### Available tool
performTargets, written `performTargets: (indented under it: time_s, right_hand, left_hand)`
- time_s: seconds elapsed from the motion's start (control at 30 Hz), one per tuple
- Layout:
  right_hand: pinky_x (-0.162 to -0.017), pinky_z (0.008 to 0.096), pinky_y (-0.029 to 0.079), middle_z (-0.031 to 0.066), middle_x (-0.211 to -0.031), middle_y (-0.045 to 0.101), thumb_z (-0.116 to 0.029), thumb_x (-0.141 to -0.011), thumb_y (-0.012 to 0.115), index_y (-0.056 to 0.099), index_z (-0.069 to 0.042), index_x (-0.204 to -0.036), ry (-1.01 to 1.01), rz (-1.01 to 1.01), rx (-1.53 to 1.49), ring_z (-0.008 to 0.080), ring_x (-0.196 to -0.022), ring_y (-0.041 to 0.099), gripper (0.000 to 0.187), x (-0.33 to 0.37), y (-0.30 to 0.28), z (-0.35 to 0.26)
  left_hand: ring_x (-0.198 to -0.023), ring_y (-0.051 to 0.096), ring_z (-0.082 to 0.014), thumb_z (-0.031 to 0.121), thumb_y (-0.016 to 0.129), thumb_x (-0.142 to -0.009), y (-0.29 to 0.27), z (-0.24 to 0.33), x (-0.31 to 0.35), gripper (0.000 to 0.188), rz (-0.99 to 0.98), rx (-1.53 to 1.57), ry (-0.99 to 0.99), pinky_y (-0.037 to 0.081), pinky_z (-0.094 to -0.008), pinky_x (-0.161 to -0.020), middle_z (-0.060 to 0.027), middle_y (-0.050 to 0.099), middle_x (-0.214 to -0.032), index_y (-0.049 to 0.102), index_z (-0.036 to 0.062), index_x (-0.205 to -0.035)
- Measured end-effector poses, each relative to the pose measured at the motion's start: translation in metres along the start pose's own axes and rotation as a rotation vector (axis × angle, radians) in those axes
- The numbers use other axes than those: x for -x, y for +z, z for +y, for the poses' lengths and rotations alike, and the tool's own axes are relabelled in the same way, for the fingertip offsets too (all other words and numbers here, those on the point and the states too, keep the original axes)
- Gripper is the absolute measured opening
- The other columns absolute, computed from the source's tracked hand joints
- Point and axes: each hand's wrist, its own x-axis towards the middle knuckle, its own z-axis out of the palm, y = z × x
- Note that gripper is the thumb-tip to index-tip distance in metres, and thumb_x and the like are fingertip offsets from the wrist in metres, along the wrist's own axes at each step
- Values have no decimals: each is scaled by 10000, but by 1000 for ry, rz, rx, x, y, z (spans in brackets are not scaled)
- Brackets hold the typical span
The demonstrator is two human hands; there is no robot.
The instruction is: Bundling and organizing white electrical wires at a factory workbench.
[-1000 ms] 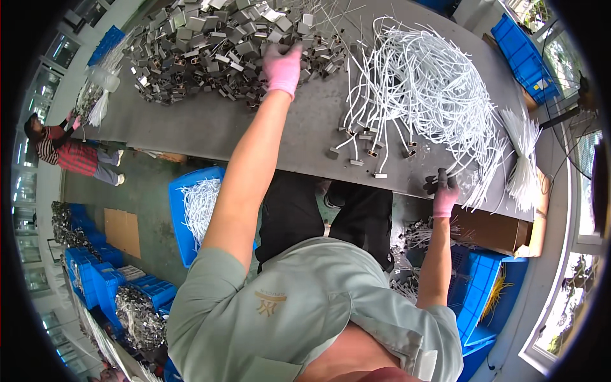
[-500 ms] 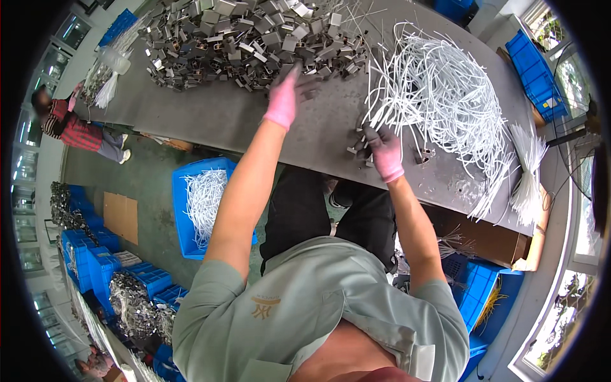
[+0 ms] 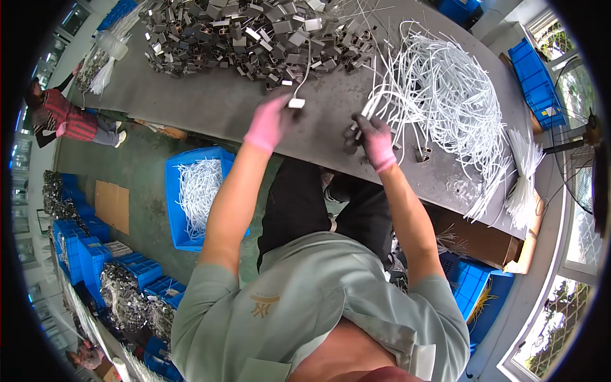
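In a pink glove with grey fingers, my left hand (image 3: 270,120) is over the table's near edge, a little blurred. Its closed fingers grip a small metal box-shaped part (image 3: 296,103), whose bright face shows beside the fingertips. From that part a thin white wire (image 3: 309,67) runs up toward the metal pile. My right hand (image 3: 374,138), gloved likewise, is closed around the ends of white wires (image 3: 369,109) at the near side of the wire heap. Its fingers hide what else may be in them. Just right of it lies a loose metal part (image 3: 422,153).
A large pile of metal parts (image 3: 254,44) covers the table's far left. The heap of white wires (image 3: 455,95) spreads on the right, with a tied bundle (image 3: 525,172) beyond. A blue crate (image 3: 170,197) stands on the floor at left. Another person (image 3: 70,114) works farther left.
My left hand has drawn back from the metal pile toward me, now with a metal part in its fingers. My right hand has shifted slightly left, its fingers now at white wires.
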Motion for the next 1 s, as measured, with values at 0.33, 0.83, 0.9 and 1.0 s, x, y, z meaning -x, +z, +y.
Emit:
performTargets:
  time_s: [0.33, 0.83, 0.9, 1.0]
  right_hand:
    - [-588, 306, 506, 182, -1030, 667, -205, -975, 451, 516, 6, -1114, -20, -248, -338, 295, -860, 689, 261, -59, 75, -5]
    - [-601, 253, 495, 133, -928, 694, -249, -967, 504, 602, 37, -1095, -153, -211, -167, 171, -766, 678, 329, -24, 101, 18]
    - [-596, 249, 494, 129, -920, 694, -253, -968, 504, 609, 31, -1104, -246, -149, -35, 153, -737, 665, 331, -11, 100, 24]
    - [-563, 238, 488, 107, -879, 688, -246, -958, 529, 632, 26, -1096, -388, -11, 87, 121, -651, 627, 322, -8, 105, 2]
  left_hand:
    - [-594, 536, -182, 198, 488, -910, -43, 45, 135, 302, -123, 119, -269, 434, -304, -577, -107, 578, -691, 563, -54, -1056]
    - [-725, 597, -138, 182, 595, -851, -8, 57, 98, 297, -219, -71, -412, 452, -278, -616, -82, 654, -773, 599, -63, -1017]
    - [-679, 588, -137, 195, 606, -856, -2, 67, 101, 281, -86, -322, -331, 439, -283, -579, -77, 639, -731, 605, -59, -976]
    - [-557, 543, -130, 202, 605, -876, -1, 90, 109, 239, 53, -511, -189, 405, -278, -510, -63, 595, -636, 601, -37, -887]
